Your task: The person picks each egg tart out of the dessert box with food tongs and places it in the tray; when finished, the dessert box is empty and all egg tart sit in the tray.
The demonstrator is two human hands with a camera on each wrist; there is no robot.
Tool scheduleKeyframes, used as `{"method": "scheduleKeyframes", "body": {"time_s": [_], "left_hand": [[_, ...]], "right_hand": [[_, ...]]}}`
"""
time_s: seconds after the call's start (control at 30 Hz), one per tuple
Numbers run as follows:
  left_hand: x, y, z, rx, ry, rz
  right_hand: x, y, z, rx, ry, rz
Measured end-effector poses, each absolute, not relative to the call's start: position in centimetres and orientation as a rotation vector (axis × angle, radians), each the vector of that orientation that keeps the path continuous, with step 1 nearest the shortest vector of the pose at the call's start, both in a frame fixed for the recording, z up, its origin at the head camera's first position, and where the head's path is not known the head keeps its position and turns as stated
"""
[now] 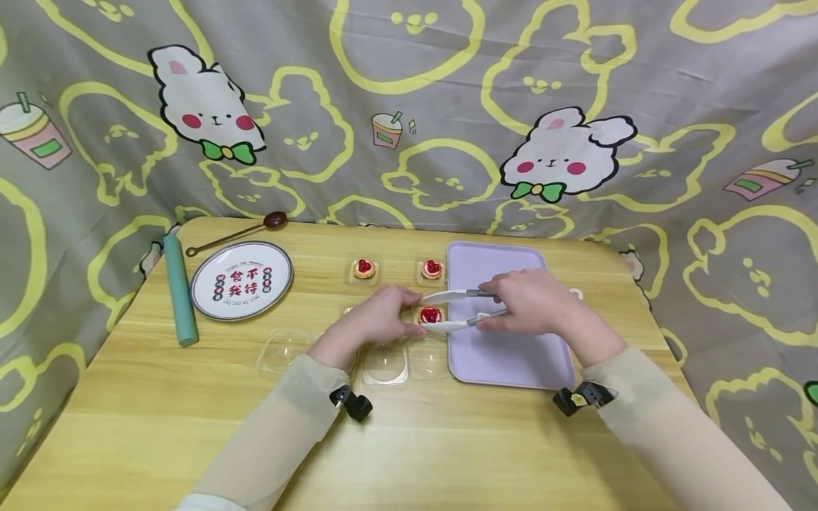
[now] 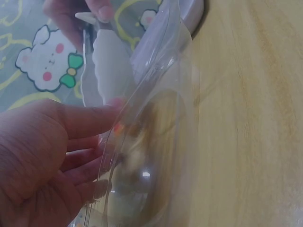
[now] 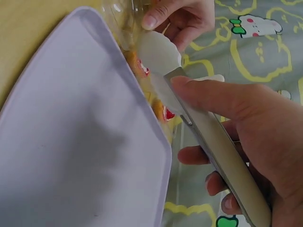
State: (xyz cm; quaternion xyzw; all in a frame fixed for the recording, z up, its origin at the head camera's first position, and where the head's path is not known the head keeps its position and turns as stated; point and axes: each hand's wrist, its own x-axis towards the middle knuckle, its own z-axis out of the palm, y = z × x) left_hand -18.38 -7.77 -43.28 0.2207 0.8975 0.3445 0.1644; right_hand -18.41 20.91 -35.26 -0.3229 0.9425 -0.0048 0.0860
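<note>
My right hand [image 1: 533, 301] grips tongs [image 1: 450, 295] with white scalloped tips and metal handles. Their tips stand apart, one on either side of a small tart [image 1: 431, 314] with a red topping. This tart sits in a clear plastic box [image 1: 429, 360] whose lid lies folded open toward me. At the left of that box is my left hand [image 1: 373, 319], its thumb and fingers holding the box's edge, as the left wrist view shows through the plastic [image 2: 147, 175]. Two more tarts [image 1: 364, 267] [image 1: 432, 269] stand behind in clear boxes. Another is mostly hidden by my left hand.
A lilac tray [image 1: 505, 365] lies right of the boxes, under my right hand. More open clear lids [image 1: 285, 350] lie at left. Farther left are a round white plate [image 1: 220, 301] with printed lettering, a teal rolling pin [image 1: 181, 291] and a brown spoon [image 1: 275, 221]. A patterned curtain encloses the table.
</note>
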Motion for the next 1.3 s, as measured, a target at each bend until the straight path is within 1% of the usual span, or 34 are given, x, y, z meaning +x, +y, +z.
{"method": "scheduleKeyframes", "body": {"time_s": [0.27, 0.57, 0.93, 1.3], "left_hand": [[-18.3, -7.8, -43.3, 0.616, 2.554, 0.979], [-18.4, -7.8, -43.5, 0.631, 2.549, 0.982], [-18.4, -7.7, -43.6, 0.631, 2.548, 0.99], [-18.4, -7.7, -43.4, 0.619, 2.554, 0.976]], "right_hand": [[-18.4, 20.3, -35.1, -1.02, 2.795, 0.116], [-18.4, 20.6, -35.7, -1.061, 2.782, 0.101], [-18.4, 22.2, -36.5, -1.115, 2.824, -0.042], [-18.4, 23.8, -36.1, -1.076, 2.838, -0.178]]}}
